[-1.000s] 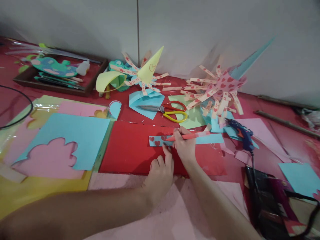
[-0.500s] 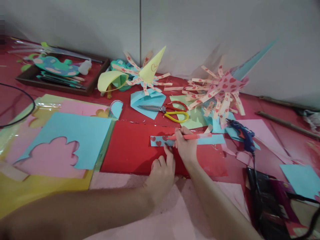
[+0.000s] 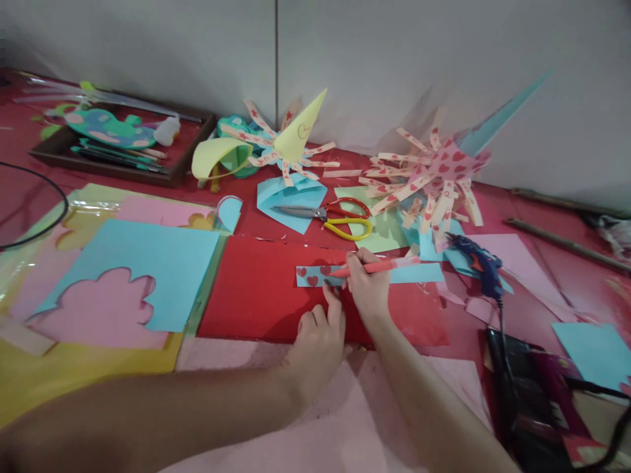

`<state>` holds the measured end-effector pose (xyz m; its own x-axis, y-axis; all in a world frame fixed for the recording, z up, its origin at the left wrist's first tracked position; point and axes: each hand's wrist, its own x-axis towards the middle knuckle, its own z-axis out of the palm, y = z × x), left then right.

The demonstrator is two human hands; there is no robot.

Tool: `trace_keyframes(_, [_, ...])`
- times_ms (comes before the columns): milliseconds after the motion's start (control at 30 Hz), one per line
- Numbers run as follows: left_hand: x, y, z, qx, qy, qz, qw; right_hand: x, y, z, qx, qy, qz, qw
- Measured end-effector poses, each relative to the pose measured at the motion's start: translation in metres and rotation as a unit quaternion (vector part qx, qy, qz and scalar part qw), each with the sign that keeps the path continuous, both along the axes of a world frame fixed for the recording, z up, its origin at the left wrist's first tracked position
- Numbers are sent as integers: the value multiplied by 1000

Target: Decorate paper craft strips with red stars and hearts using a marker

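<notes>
A light-blue paper strip (image 3: 418,273) with several red hearts at its left end lies across a red sheet (image 3: 256,295). My right hand (image 3: 369,286) is closed around a red felt-tip pen (image 3: 389,264), its tip over the strip beside the hearts. From below, my left hand (image 3: 320,335) presses the strip with an outstretched index finger; the other fingers are loosely bent and grip nothing. Part of the strip is hidden behind my right hand.
Scissors (image 3: 325,215) lie behind the red sheet. Paper figures with yellow (image 3: 300,131) and blue (image 3: 497,118) cones stand along the wall. A glue gun (image 3: 480,263) is at right, a cut blue sheet (image 3: 177,263) at left, a brown tray (image 3: 172,174) farther back.
The pen has tilted a little and its tip has shifted slightly down and left on the strip. My left hand has stayed in place.
</notes>
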<state>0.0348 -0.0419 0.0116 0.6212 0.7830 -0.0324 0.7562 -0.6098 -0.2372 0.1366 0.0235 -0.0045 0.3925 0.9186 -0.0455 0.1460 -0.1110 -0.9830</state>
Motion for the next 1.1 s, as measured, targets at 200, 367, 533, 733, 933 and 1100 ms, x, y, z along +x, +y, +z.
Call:
trace_keyframes(200, [0, -1, -2, -2, -10, 4, 1000, 3, -1, 2, 33, 26, 4, 999])
trace_keyframes(367, [-2, -1, -1, -13, -31, 17, 999, 2, -2, 3, 51, 13, -17, 998])
trace_keyframes(533, [-4, -1, 0, -18, -34, 14, 999, 2, 0, 3, 42, 24, -46, 998])
trace_keyframes(733, [-4, -1, 2, -1, -4, 21, 1000, 2, 2, 2, 44, 30, -11, 999])
trace_keyframes(933, [-2, -2, 3, -30, 8, 55, 998, -1, 1, 4, 55, 10, 26, 998])
trace_keyframes(1100, [-3, -4, 3, -38, 16, 63, 997, -2, 0, 5, 44, 12, 50, 998])
